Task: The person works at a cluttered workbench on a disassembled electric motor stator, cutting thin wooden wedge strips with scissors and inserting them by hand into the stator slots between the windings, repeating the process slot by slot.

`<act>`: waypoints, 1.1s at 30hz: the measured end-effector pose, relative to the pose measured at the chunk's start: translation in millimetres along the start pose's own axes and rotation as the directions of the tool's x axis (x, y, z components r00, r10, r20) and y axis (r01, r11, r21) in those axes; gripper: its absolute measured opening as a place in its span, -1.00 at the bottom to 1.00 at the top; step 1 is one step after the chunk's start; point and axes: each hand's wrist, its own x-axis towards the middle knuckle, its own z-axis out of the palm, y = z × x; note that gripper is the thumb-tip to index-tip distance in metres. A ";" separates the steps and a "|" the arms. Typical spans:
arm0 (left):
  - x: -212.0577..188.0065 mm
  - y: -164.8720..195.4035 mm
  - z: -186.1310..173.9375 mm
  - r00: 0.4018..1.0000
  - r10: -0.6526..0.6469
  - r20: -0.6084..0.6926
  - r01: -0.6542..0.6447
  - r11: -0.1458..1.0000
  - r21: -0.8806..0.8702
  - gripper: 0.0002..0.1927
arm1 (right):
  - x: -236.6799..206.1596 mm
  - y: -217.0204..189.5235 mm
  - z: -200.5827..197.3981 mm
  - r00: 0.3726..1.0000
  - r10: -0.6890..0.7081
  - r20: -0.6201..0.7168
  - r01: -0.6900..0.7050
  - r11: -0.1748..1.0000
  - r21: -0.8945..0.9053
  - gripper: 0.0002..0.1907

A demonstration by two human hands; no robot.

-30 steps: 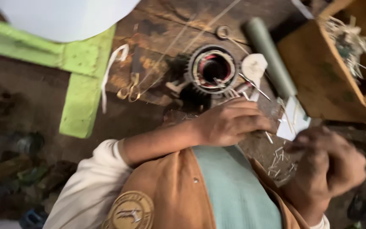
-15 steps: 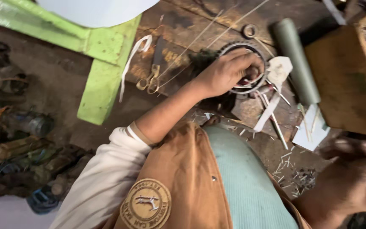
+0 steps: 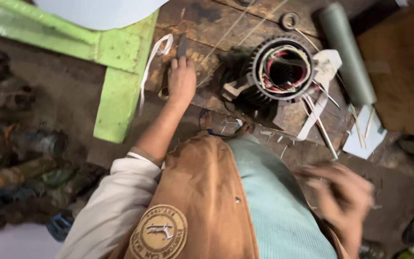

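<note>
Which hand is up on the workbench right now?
The left hand, stretched out onto the wooden bench beside the motor stator; the right hand is blurred, low beside the body.

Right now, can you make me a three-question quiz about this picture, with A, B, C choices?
1. Where is the left hand?
A. on the wooden bench, left of the motor
B. inside the motor
C. on a grey tube

2. What colour is the angled frame beside the bench?
A. red
B. green
C. blue

3. How is the motor's end that faces the camera?
A. open, wires showing
B. capped with a lid
C. wrapped in cloth

Answers:
1 A, its fingers lie on the planks, touching a dark tool.
2 B, the frame is painted bright green.
3 A, red, white and coppery windings show inside the ribbed ring.
</note>
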 end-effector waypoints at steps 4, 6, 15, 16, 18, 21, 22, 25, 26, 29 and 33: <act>13.3 4.3 11.9 0.988 0.037 0.152 -0.041 0.999 0.027 -0.77 | 30.5 -11.9 26.0 0.968 -0.115 0.224 0.147 0.980 -0.134 -0.80; 16.2 2.4 1.8 0.994 0.085 -0.065 -0.098 0.965 -0.245 -0.92 | 35.7 -16.2 33.2 0.958 -0.150 0.244 0.175 0.981 -0.084 -0.78; -49.3 65.3 -119.0 0.807 0.583 -0.096 -0.333 0.315 -0.889 -0.70 | 47.9 -6.4 69.7 0.984 -0.098 0.150 0.080 0.989 0.125 -0.48; -50.1 76.8 -119.8 0.743 0.668 -0.043 -0.326 0.305 -0.895 -0.70 | 47.9 -4.1 70.3 0.976 -0.159 0.147 0.126 0.969 0.211 -0.45; -50.5 91.6 -119.4 0.726 0.680 0.099 -0.208 0.355 -0.912 -0.70 | 45.0 0.3 73.3 0.992 0.052 0.117 -0.077 0.972 0.221 -0.51; -44.8 91.7 -117.6 0.689 0.717 0.109 -0.214 0.344 -0.914 -0.70 | 28.3 5.1 66.3 0.992 0.124 0.013 -0.109 0.812 0.573 -0.62; -41.7 89.9 -116.6 0.680 0.730 0.069 -0.251 0.320 -0.914 -0.70 | 21.4 6.3 56.7 0.993 0.111 -0.034 -0.054 0.703 0.709 -0.65; -40.9 86.8 -118.8 0.629 0.674 0.387 0.045 0.465 -0.884 -0.83 | 2.0 5.6 44.5 0.899 0.162 -0.406 0.196 0.681 0.705 -0.67; -41.3 88.0 -120.4 0.677 0.687 0.265 -0.115 0.455 -0.883 -0.81 | -0.7 5.2 37.8 0.853 0.171 -0.493 0.037 0.922 0.385 -0.64; -35.5 99.9 -124.8 0.717 0.696 -0.032 -0.455 0.432 -0.779 -0.77 | 2.5 3.1 27.1 0.901 -0.040 -0.432 -0.119 0.935 -0.335 -0.54; -24.2 125.4 -134.2 0.770 0.622 -0.145 -0.464 0.388 -0.796 -0.71 | 13.7 -1.0 37.9 0.981 0.016 -0.195 -0.127 0.809 -0.574 -0.67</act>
